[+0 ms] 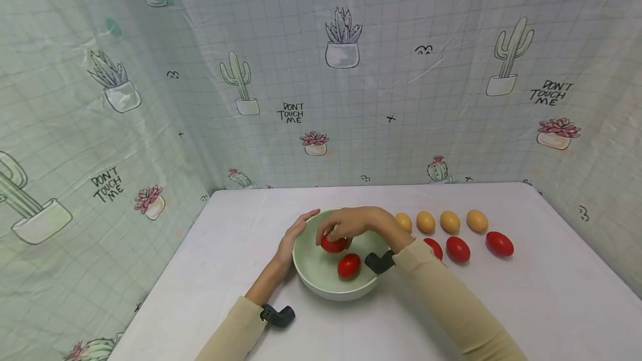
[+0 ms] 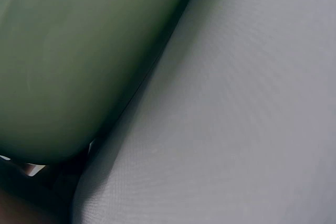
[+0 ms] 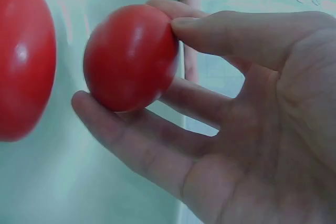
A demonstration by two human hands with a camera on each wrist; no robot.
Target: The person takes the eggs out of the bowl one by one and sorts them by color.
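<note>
A pale green bowl (image 1: pixel 321 288) stands on the table. My left hand (image 1: pixel 291 241) rests along the bowl's left side, its fingers reaching forward by the rim. In the left wrist view the bowl's curved outer wall (image 2: pixel 79 66) fills the upper left, and only a dark bit of the hand shows below it. Over the inside of the bowl, my right hand (image 1: pixel 348 223) pinches a smooth red egg (image 3: pixel 131 59) between thumb and fingertips. Another red egg (image 1: pixel 349 266) lies in the bowl, closer to me.
Right of the bowl, several yellow eggs (image 1: pixel 450 222) form a row at the back. In front of them lie three red eggs (image 1: pixel 458 249), one partly hidden by the right sleeve (image 1: pixel 446 299). A cactus-print cloth (image 1: pixel 391 144) hangs behind the white table (image 1: pixel 241 233).
</note>
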